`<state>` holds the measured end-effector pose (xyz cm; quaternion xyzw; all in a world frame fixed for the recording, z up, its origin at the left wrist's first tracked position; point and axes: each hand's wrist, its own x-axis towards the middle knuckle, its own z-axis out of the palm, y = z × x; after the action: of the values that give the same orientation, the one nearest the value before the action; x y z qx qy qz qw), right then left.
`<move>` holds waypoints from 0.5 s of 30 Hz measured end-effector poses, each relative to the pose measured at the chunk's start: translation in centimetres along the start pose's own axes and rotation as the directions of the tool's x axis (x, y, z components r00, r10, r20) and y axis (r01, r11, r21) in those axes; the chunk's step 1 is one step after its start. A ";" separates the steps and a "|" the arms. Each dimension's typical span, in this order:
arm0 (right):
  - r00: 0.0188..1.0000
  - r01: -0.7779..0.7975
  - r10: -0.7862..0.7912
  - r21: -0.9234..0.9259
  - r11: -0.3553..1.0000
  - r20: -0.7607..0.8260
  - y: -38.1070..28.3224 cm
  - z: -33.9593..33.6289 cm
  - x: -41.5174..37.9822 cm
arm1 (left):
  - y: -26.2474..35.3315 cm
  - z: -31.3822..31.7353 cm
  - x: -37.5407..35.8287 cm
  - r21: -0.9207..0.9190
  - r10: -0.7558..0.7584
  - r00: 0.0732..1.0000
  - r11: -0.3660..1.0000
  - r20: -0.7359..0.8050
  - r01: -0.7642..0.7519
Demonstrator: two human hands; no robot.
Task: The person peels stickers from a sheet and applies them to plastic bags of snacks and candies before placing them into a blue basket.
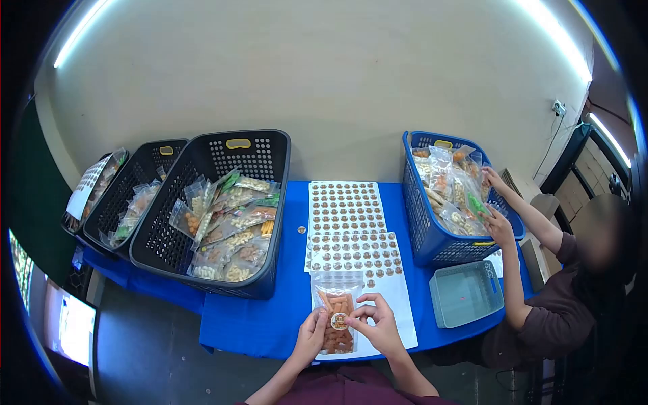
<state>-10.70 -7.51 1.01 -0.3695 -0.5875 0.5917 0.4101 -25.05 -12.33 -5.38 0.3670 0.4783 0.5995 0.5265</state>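
Observation:
A clear zip bag of orange-brown stick snacks (335,302) lies in front of me on white paper, its zip end facing away. My left hand (310,335) grips the bag's left edge, thumb on the front. On the bag's face is a round label sticker (338,322). My right hand (379,324) pinches at this sticker's right edge with thumb and forefinger, the other fingers curled. Whether the sticker is fully stuck down cannot be made out. Just beyond the bag lie overlapping sheets of round stickers (345,214). One loose round sticker (302,230) sits on the blue tablecloth (250,324).
Dark baskets (283,196) of snack bags stand at the left. At the right, a co-worker's hands (498,226) are at bags in a blue basket (439,251). Nearer me is a teal plastic tray (466,317). The table's front edge runs close to my body.

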 end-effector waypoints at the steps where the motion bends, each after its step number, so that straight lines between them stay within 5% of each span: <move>1: 1.000 -0.009 0.009 -0.008 1.000 0.008 0.1 0.2 0.1 | 0.1 -0.1 -0.1 0.012 0.014 1.000 1.000 -0.005 -0.014; 7: 0.998 -0.028 0.032 -0.093 0.995 0.050 0.0 1.5 0.6 | 0.7 -0.8 -0.5 -0.090 0.021 0.999 0.996 -0.033 -0.024; 10: 0.998 -0.017 0.024 -0.108 0.994 0.059 -0.1 2.0 0.9 | 2.1 -1.0 -0.8 0.128 0.098 0.995 0.987 -0.030 -0.094; 15: 0.998 -0.005 0.012 -0.137 0.991 0.053 -0.5 2.7 1.2 | 3.0 -0.9 -0.7 0.050 0.085 0.994 0.995 -0.066 -0.081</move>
<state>-13.65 -7.48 1.62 -0.3830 -0.6361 0.5615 0.3652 -26.61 -13.12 -2.70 0.3784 0.4943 0.6215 0.4757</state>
